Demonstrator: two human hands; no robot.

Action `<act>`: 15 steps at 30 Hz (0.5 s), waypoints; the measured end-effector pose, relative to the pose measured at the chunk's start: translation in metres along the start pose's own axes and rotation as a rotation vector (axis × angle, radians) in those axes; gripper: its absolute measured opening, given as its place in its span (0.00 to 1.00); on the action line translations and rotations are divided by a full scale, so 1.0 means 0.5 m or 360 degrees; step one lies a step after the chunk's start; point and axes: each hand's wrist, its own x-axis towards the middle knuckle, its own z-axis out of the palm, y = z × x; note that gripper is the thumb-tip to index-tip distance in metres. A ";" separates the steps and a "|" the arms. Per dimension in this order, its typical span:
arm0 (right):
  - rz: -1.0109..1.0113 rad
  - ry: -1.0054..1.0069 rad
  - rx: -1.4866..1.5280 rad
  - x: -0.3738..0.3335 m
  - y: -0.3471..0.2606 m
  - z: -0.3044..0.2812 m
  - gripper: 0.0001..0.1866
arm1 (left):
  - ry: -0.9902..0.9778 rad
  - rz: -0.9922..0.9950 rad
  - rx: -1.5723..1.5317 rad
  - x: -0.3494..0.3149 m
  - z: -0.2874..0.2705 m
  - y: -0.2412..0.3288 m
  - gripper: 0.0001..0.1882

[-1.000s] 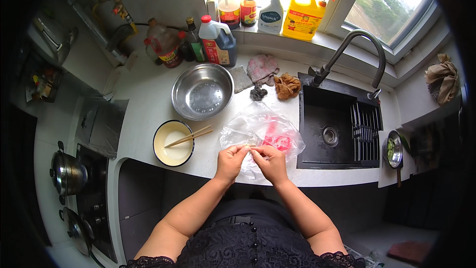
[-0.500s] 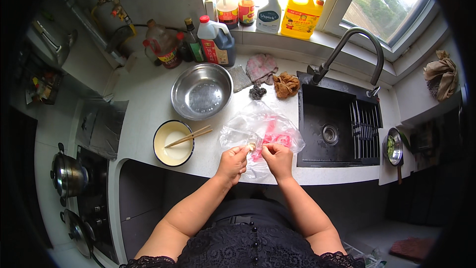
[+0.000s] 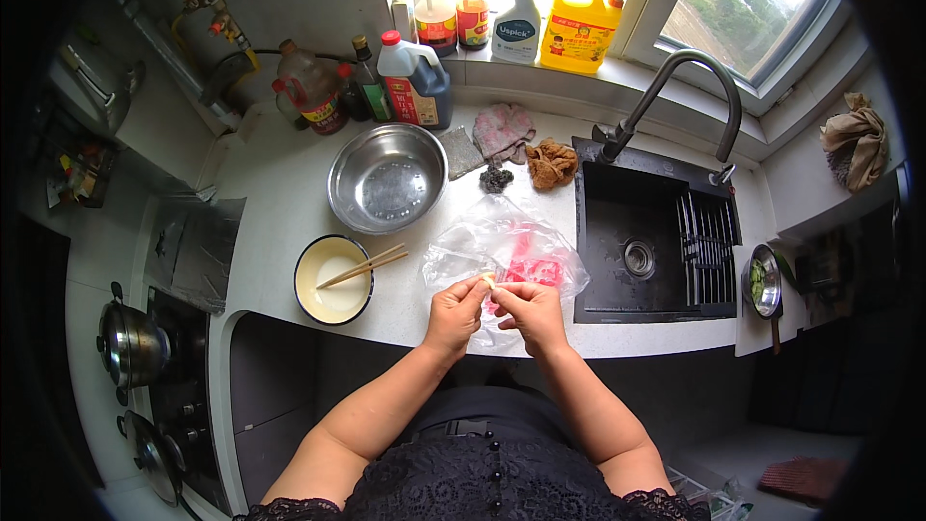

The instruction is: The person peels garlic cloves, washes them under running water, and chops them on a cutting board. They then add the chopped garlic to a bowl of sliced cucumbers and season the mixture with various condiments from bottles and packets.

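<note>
A small whitish piece (image 3: 489,280), much like a garlic clove, is pinched between the fingertips of my left hand (image 3: 455,314) and my right hand (image 3: 533,314). Both hands are closed and meet over a crumpled clear plastic bag (image 3: 453,253) with red printing, spread on the counter near its front edge. My fingers cover most of the piece. To the left of my hands stands a cream enamel bowl (image 3: 333,301) with a dark rim and whitish contents. A pair of chopsticks (image 3: 363,267) rests in it, sticking out to the right.
Behind the bowl is a steel basin (image 3: 388,178). Cloths (image 3: 552,164) and a dark scourer (image 3: 496,177) lie beyond the bag. A black sink (image 3: 632,222) with a faucet (image 3: 680,68) is at right. Bottles (image 3: 415,79) line the back; a pot (image 3: 130,335) sits on the stove at left.
My right hand has closed in on the left, and its fingertips now meet the left ones at the whitish piece. The whole view has shifted slightly.
</note>
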 end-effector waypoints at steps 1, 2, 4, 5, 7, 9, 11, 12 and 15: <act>-0.0005 0.0021 0.0032 -0.001 -0.001 0.003 0.09 | 0.0019 0.0036 -0.0016 -0.003 0.007 0.000 0.12; -0.0011 0.0042 0.0064 0.000 -0.001 0.007 0.08 | 0.0038 0.0073 -0.0032 -0.004 0.013 -0.002 0.12; -0.0036 0.0110 0.0068 0.002 0.000 0.014 0.07 | 0.0085 0.0108 -0.0067 -0.005 0.025 -0.008 0.12; -0.0049 0.0144 0.0070 0.003 0.001 0.017 0.07 | 0.0108 0.0126 -0.0085 -0.005 0.029 -0.010 0.12; -0.0086 0.0172 0.0094 0.004 -0.003 0.025 0.06 | 0.0067 0.0114 -0.0145 -0.010 0.033 -0.005 0.13; -0.0122 0.0175 0.0081 0.004 -0.003 0.025 0.06 | 0.0015 0.0057 -0.0224 -0.012 0.032 0.001 0.13; -0.0159 0.0153 0.0031 0.004 0.000 0.021 0.07 | -0.0048 -0.0044 -0.0323 -0.012 0.023 0.011 0.13; -0.0227 0.0174 -0.0072 0.005 0.004 0.018 0.07 | -0.0036 -0.0065 -0.0365 -0.015 0.024 0.016 0.13; -0.0452 0.0249 -0.0362 0.003 0.011 0.014 0.06 | -0.0003 -0.0112 -0.0359 -0.021 0.025 0.025 0.13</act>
